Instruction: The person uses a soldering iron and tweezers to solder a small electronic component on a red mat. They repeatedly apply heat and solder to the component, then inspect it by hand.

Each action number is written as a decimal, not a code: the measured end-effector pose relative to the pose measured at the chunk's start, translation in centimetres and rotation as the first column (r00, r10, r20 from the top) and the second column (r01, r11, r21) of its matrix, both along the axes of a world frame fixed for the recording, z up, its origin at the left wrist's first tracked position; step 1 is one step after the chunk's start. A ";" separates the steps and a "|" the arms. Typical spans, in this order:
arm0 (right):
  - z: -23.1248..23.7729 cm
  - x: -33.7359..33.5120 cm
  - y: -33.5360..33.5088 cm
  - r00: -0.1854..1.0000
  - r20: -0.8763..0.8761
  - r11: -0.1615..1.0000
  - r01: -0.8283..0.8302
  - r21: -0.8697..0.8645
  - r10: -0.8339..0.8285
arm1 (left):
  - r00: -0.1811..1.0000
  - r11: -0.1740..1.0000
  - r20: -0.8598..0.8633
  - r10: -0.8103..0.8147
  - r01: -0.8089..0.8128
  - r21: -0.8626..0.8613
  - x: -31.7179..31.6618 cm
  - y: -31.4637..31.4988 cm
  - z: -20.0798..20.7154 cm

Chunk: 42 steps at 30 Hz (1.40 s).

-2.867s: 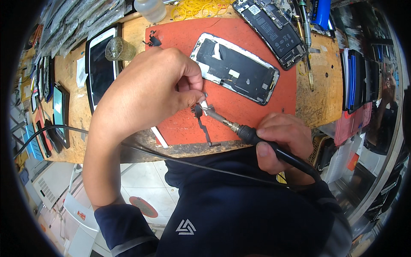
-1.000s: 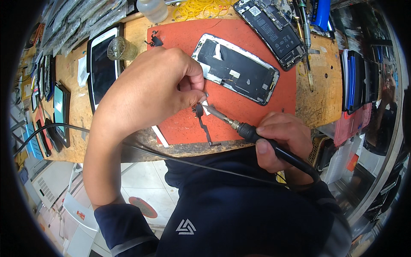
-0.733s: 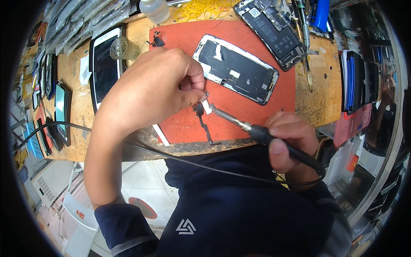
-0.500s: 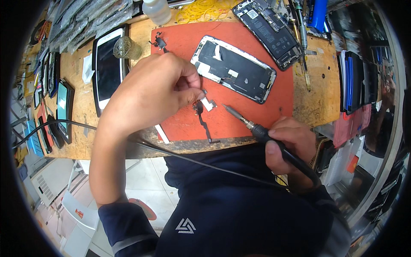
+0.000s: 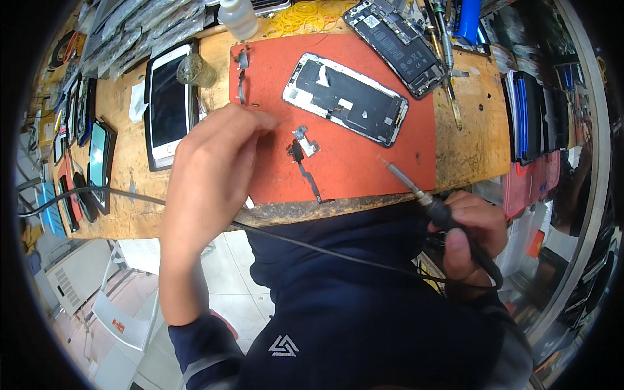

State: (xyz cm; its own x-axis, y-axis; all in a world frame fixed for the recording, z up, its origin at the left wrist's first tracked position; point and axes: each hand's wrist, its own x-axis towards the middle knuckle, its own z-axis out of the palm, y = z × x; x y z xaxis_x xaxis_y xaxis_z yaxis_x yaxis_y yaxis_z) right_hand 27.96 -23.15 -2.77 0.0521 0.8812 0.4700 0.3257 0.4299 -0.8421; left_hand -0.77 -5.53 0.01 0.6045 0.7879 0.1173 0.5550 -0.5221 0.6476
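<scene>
My right hand (image 5: 476,227) grips a soldering iron (image 5: 437,209) by its black handle. The iron's tip points up and left over the right part of the red mat (image 5: 409,166), touching no part. My left hand (image 5: 218,159) hovers over the mat's left edge, fingers loosely stretched and nothing seen in them; its palm side is hidden. To the right of it lies a flex cable (image 5: 305,170) with a small silvery metal piece (image 5: 307,144) at its upper end. Beyond sits a phone screen assembly (image 5: 348,101), back side up. Another flex cable (image 5: 242,81) lies at the mat's far left.
An opened phone body (image 5: 400,49) with its battery showing lies at the back right, beside several slim tools (image 5: 444,39). A white phone (image 5: 170,107) and a small glass jar (image 5: 196,71) stand left. The iron's black cord (image 5: 292,242) crosses before me.
My left hand has let go of the flex cable's metal piece and drawn back left. My right hand has moved the soldering iron right and toward me, away from the piece.
</scene>
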 end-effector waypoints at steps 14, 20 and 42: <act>-0.9 -2.0 0.2 0.997 0.067 0.996 0.039 0.078 -0.044 | 0.993 0.999 -0.119 -0.010 0.015 0.040 -1.2 -1.1 -0.8; -1.3 -2.3 1.2 0.997 0.076 0.994 -0.014 0.104 0.006 | 0.968 0.970 0.073 0.242 -0.244 0.020 -2.2 -3.1 -1.2; -1.7 -5.0 5.0 0.985 -0.094 0.985 -0.151 -0.086 0.143 | 0.942 0.844 -0.081 0.326 -0.251 0.473 -1.9 -9.3 -4.1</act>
